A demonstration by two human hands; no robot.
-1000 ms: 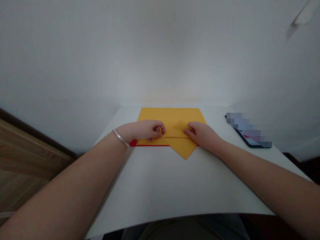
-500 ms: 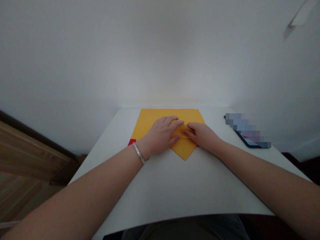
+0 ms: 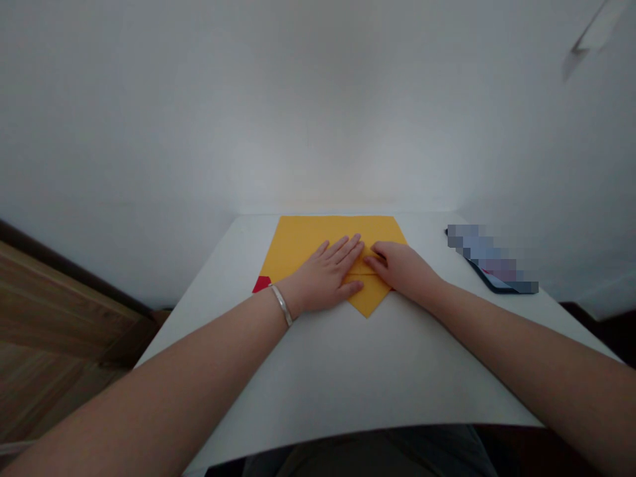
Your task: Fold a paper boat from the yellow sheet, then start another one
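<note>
On a white table (image 3: 318, 371), a folded sheet of yellow paper (image 3: 303, 248) lies flat at the middle, its near side coming to a point, with a red corner (image 3: 261, 285) showing at the left. The left hand (image 3: 322, 278) presses flat on the folds, fingers spread; the right hand (image 3: 400, 268), fingers slightly curled, rests on the folded flap just beside it, the hands barely apart. A bangle (image 3: 281, 305) circles the left wrist.

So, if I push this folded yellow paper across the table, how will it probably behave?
The folded yellow paper looks thin and light, so its single-layer parts will probably flop. The layered centre under the left hand seems somewhat stiffer. On the smooth white table, it may slide easily, and its folds might lift if released.
</note>
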